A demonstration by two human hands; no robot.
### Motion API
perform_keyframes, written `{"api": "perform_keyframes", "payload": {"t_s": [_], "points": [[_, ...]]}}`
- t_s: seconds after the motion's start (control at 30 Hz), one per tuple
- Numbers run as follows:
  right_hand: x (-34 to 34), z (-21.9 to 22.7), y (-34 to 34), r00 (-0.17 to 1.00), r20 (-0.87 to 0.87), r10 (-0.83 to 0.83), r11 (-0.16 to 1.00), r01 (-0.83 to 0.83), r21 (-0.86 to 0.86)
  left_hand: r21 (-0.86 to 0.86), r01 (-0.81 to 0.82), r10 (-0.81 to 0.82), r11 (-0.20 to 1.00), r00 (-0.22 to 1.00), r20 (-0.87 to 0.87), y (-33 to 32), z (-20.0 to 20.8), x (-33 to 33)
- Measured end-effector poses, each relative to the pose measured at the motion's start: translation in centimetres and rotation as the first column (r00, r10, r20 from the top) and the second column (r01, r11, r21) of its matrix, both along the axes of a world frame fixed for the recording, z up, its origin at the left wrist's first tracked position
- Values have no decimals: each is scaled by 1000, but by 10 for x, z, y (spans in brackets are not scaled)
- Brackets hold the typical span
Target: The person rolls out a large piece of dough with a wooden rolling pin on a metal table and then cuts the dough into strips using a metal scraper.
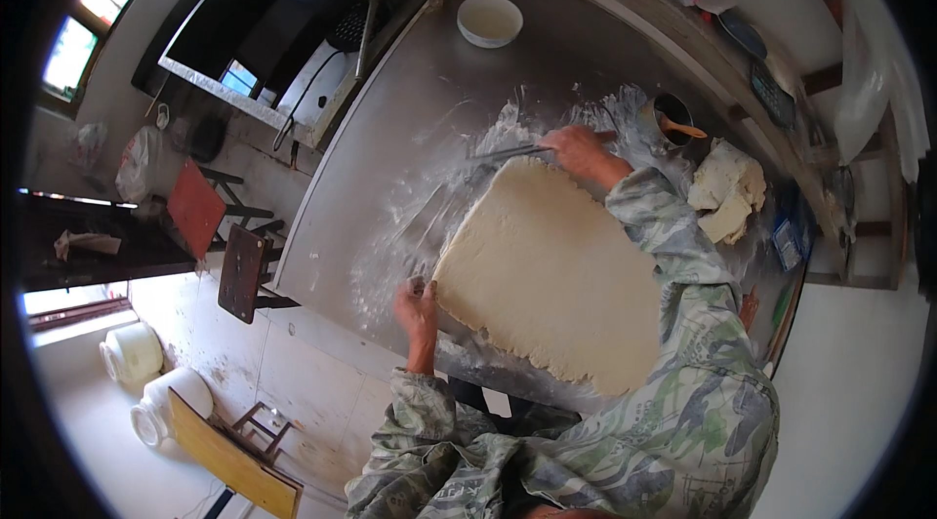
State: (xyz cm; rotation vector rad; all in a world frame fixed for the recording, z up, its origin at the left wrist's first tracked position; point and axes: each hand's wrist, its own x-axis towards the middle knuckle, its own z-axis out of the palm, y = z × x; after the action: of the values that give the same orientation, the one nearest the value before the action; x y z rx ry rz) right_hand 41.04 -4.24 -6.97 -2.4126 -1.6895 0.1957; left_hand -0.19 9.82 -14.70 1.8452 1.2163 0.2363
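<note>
A broad, rolled-out sheet of pale dough (556, 275) lies flat on the grey table, its edges ragged. Curled fingers of my left hand (418, 319) are closed at the sheet's left edge and appear to pinch it. At the far edge of the dough, my right hand (584, 153) grips a knife (503, 152). Its long, thin blade points left over the floured table, and a bit of brown handle shows to the right of the hand. My right sleeve covers part of the sheet's right side.
Loose flour (508, 129) surrounds the dough. A white bowl (490, 23) stands at the far side. To the right are a metal container (673, 109) with an orange-handled utensil, a dough lump (727, 185) and a blue package (787, 244). Stools (242, 272) stand left of the table.
</note>
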Motion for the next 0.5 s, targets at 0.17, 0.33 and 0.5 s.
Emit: {"api": "perform_keyframes", "payload": {"t_s": [0.17,0.33,0.5], "points": [[35,-22,-100,932,-147,-332,942,336,3,226,253,-255,941,967,-20,13,-1,46],[22,-61,-151,857,-223,-464,874,485,43,267,417,-421,869,906,-46,-2,0,95],[-30,-74,-120,941,-225,-253,938,295,182,306,421,-430,854,902,-43,3,-8,90]]}}
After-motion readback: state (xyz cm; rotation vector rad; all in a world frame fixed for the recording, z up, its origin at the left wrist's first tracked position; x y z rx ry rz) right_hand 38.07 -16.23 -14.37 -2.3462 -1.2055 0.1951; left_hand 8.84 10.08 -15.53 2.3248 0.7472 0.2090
